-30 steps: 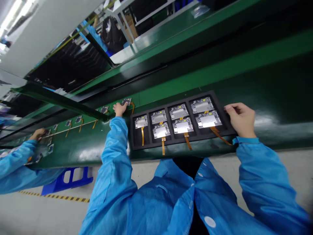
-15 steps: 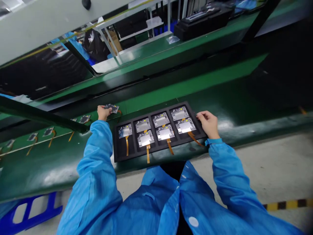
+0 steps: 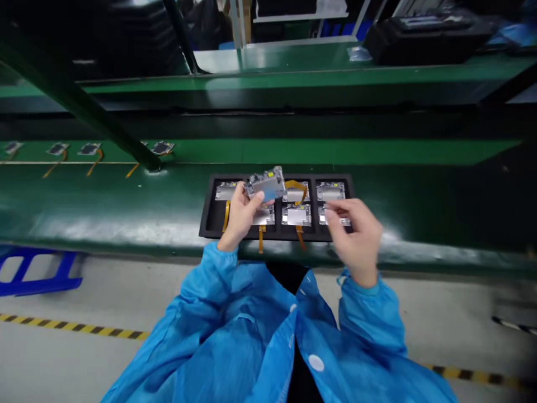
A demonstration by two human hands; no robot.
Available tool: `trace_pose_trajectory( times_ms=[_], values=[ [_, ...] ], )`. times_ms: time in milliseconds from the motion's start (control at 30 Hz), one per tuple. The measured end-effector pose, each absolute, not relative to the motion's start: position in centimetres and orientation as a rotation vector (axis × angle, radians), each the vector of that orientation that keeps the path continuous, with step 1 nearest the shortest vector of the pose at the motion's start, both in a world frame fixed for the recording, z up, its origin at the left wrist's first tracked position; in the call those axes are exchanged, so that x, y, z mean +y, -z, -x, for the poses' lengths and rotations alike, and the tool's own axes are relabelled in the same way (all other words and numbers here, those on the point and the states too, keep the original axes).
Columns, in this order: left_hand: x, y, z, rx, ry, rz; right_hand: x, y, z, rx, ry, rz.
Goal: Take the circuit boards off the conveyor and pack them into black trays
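Observation:
My left hand [image 3: 239, 223] grips a circuit board [image 3: 267, 186] by its left edge, thumb across its silver shield, above the middle of a black tray [image 3: 205, 226]. An orange ribbon cable [image 3: 297, 185] curls off the board's right side. Below lie several like boards in the tray's compartments; one bottom-row board [image 3: 296, 215] shows plainly, while the held board and my left hand cover others in part. Over the tray's right end, my right hand [image 3: 356, 235] has thumb and fingertips drawn together, slightly blurred, with nothing visible between them.
On the green bench to the left lie several more boards [image 3: 90, 149] with orange cables. A dark green post [image 3: 104, 120] slants down to the bench. A black case [image 3: 428, 42] rests on the rear shelf. On the floor at left is a blue plastic frame [image 3: 42, 274].
My left hand has brought the board from the left of the tray to above its middle, its silver side now showing. My right hand has left the tray's right edge and moved over it.

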State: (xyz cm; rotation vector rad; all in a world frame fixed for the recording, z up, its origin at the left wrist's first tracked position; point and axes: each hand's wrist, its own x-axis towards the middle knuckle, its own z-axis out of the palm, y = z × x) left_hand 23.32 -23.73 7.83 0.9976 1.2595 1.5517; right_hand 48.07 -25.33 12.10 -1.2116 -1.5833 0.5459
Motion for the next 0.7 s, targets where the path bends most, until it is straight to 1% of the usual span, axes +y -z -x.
trace_pose_trajectory(
  times_ms=[67, 200, 333, 533, 633, 700],
  values=[
    [-26.6, -7.5, -25.7, 1.164, -1.542, -0.981, -26.2, -12.6, -45.8, -1.649, -0.593, 1.189],
    [-29.7, -7.5, -27.5, 1.085, -1.53, -0.971, -26.8, -11.3, -44.3, -1.626, -0.642, 1.212],
    [-31.0, -7.6, -27.4, 1.05, -1.534, -1.058, -27.5, -10.1, -45.0, -1.56, -0.743, 1.224],
    [-32.1, -7.8, -27.0, 1.065, -1.519, -1.21, -28.3, -10.0, -46.0, -1.548, -0.914, 1.135],
    [-32.3, -8.1, -26.8, 1.086, -1.546, -1.226, -28.6, -9.9, -45.8, -1.523, -0.985, 1.116],
    [-32.6, -8.4, -26.5, 1.082, -1.505, -1.191, -28.8, -9.7, -45.4, -1.477, -1.051, 1.1]
  ],
)
